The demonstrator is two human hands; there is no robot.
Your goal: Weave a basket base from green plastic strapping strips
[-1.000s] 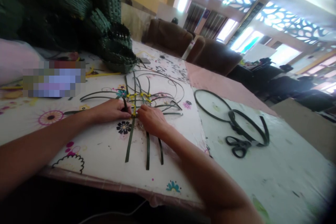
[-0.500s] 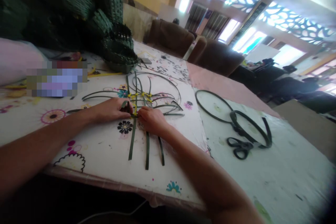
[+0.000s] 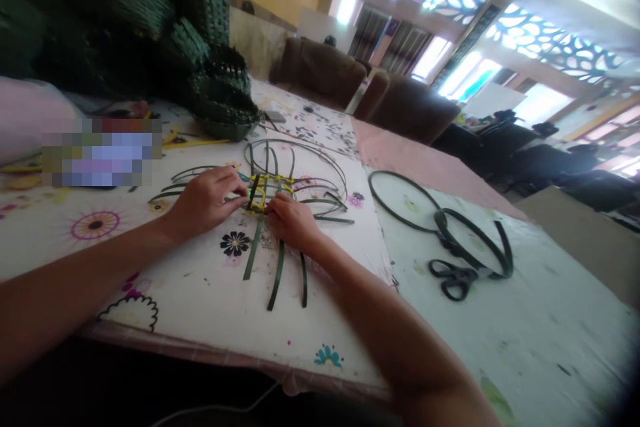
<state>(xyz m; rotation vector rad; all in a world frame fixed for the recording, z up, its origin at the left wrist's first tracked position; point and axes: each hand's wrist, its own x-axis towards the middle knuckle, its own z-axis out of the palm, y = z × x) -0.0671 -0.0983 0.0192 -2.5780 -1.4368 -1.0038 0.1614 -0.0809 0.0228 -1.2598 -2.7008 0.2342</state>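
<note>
Dark green strips point(image 3: 277, 273) cross one another on the patterned tablecloth, with yellow ties point(image 3: 260, 199) around several crossings. My left hand point(image 3: 213, 199) is at the left side of this lattice, thumb and fingers pinched at a short upright dark strip point(image 3: 255, 188). On the lattice's near side rests my right hand point(image 3: 290, 215), its fingers curled down at the strips close to a yellow tie. What lies under the right fingertips is hidden. Loose strip ends fan out to the left, right and front.
Black-handled scissors point(image 3: 454, 279) and a coil of green strip point(image 3: 475, 240) lie on the right. Dark green woven baskets point(image 3: 225, 103) are piled at the back left, near a pink bag point(image 3: 35, 113). Brown chairs point(image 3: 323, 73) stand beyond the table.
My left hand has lifted slightly and shifted left, and a dark strip now stands up at its fingertips. The lattice has turned a little; my right hand stays close to it.
</note>
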